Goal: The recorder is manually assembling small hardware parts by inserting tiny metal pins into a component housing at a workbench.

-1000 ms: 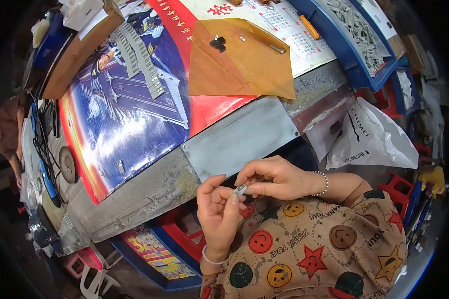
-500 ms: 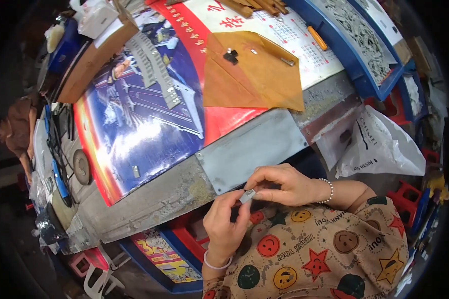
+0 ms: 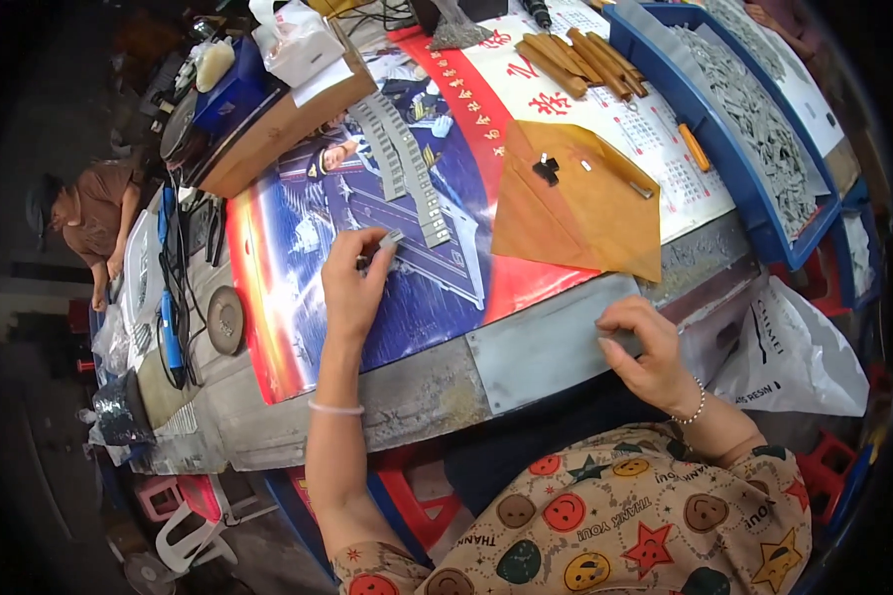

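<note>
Over the blue poster point(image 3: 437, 297), my left hand point(image 3: 352, 288) pinches a small grey block point(image 3: 392, 238) between thumb and fingertips. Just right of the block lie two rows of similar grey pieces, a longer row point(image 3: 417, 178) and a shorter row point(image 3: 379, 149). My right hand point(image 3: 650, 357) is apart from everything near the bare metal plate point(image 3: 546, 347), thumb and forefinger separated with nothing visible between them. Beyond it, a brown paper sheet point(image 3: 575, 218) carries small black pieces point(image 3: 546, 171), a white bit point(image 3: 585, 166) and a small metal piece point(image 3: 641, 189).
A blue tray point(image 3: 724, 149) heaped with grey pieces stands at the right, a yellow-orange tool point(image 3: 694, 147) beside it. Brown rolls point(image 3: 580, 61) lie at the back. A wooden box point(image 3: 288, 124), cables and a round dish point(image 3: 226, 319) are leftward. Another person point(image 3: 99, 213) is far left.
My hands have separated. The left one has carried the grey block forward and left to the rows, while the right has moved off to the right. The whole view has shifted.
</note>
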`<state>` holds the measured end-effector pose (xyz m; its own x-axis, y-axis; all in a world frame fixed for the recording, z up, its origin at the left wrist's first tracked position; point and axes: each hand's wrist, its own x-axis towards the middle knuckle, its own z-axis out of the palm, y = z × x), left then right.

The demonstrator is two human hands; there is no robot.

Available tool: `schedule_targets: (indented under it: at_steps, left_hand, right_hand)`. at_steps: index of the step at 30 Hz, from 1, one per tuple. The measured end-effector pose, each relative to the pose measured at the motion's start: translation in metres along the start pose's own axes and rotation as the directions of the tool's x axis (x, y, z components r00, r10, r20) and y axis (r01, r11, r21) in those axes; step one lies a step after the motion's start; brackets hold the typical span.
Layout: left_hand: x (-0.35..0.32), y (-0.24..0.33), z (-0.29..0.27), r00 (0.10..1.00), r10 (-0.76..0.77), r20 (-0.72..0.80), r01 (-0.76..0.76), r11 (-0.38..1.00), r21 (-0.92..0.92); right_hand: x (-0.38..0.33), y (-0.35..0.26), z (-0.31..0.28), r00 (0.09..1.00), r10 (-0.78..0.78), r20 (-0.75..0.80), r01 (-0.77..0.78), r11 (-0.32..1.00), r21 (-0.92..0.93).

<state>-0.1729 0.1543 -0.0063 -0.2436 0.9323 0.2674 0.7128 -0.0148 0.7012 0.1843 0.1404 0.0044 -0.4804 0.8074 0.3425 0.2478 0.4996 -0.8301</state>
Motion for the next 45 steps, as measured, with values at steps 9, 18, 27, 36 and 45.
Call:
schedule_targets:
  at_steps: [9, 18, 27, 36, 45]
  left_hand:
    - [0.046, -0.024, 0.009, 0.986, 0.073, 0.151, -0.081, 0.995, 0.053]
    - [0.059, -0.023, 0.007, 0.978, 0.027, 0.206, -0.033, 0.999, 0.025]
    - [0.065, -0.023, 0.012, 0.972, 0.144, 0.188, -0.154, 0.987, 0.037]
    - [0.051, -0.02, -0.01, 0.968, 0.239, 0.078, -0.247, 0.963, 0.105]
    - [-0.082, -0.015, -0.087, 0.939, -0.326, -0.105, 0.341, 0.922, 0.183]
  right_hand:
    - [0.002, 0.007, 0.007, 0.984, -0.177, -0.007, 0.175, 0.975, -0.136]
    - [0.005, 0.008, 0.008, 0.981, -0.196, -0.002, 0.193, 0.969, -0.156]
    - [0.005, 0.006, 0.01, 0.977, -0.211, 0.009, 0.209, 0.96, -0.188]
    - [0.006, 0.003, 0.015, 0.973, -0.232, 0.009, 0.229, 0.953, -0.198]
    - [0.003, 0.004, 0.016, 0.969, -0.247, -0.003, 0.24, 0.945, -0.223]
